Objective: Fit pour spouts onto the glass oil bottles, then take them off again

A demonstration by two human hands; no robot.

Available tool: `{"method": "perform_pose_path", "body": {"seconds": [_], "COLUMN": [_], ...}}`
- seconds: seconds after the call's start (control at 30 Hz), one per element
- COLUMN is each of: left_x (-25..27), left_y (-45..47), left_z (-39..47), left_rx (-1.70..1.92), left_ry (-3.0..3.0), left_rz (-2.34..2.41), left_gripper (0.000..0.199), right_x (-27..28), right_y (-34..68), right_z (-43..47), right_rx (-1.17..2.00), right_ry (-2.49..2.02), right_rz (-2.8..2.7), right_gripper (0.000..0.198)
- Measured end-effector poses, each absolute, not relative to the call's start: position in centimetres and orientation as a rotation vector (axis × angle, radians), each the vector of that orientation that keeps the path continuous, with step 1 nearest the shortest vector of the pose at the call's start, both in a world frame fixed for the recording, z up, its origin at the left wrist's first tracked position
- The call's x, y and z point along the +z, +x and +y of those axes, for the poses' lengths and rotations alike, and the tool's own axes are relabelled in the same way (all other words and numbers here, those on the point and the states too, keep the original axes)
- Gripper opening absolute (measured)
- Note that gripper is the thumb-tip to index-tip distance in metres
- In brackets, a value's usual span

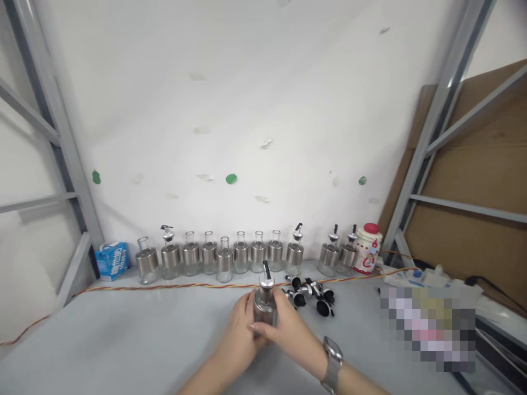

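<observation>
Between my two hands stands an oil bottle [265, 308] of glass with a metal sleeve, a silver and black pour spout [267, 277] seated in its neck. My left hand [240, 329] wraps the bottle's left side. From the right, my right hand [284, 321] closes round it, thumb across the front. The bottle's lower part is mostly hidden by my fingers. Just beyond my right hand lies a loose pile of pour spouts [310, 293] with black stoppers. A wristwatch [331, 356] is on my right wrist.
Along the wall stands a row of similar bottles [224, 260], some with spouts, others open-necked. A blue carton [112, 261] is at the left end, a red-lidded white jar [368, 249] at the right. A twisted cable [173, 287] crosses the table; a blurred patch [428, 329] lies right.
</observation>
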State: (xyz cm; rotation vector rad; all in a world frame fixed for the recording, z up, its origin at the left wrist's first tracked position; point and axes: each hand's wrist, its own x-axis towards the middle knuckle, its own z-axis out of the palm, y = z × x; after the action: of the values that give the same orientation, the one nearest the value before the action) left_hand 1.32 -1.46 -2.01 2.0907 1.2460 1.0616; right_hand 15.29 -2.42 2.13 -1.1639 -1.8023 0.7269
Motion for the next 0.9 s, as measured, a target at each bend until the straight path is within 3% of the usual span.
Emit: {"method": "perform_pose_path", "body": {"seconds": [0.2, 0.43, 0.7, 0.9], "left_x": [-1.9, -1.9, -2.8, -2.5], "left_y": [1.6, 1.7, 1.5, 1.6], "left_z": [-1.9, -1.7, -1.2, -1.2], "left_rx": [0.881, 0.94, 0.983, 0.949], "left_ry": [2.219, 2.121, 2.063, 2.085], "left_rz": [1.222, 1.304, 1.366, 1.396], "left_gripper": [0.095, 0.083, 0.073, 0.065], "right_x": [2.3, 5.2, 1.4, -0.3], "right_y": [18.4, 25.5, 29.7, 29.9], "right_z": [-2.2, 4.6, 11.6, 13.8], "right_rx": [0.498, -0.162, -0.092, -0.082], "right_ry": [-1.242, -1.313, -1.453, -1.513], "right_rz": [-1.652, -1.463, -1.558, -1.541], "right_gripper": [0.048, 0.046, 0.054, 0.048]}}
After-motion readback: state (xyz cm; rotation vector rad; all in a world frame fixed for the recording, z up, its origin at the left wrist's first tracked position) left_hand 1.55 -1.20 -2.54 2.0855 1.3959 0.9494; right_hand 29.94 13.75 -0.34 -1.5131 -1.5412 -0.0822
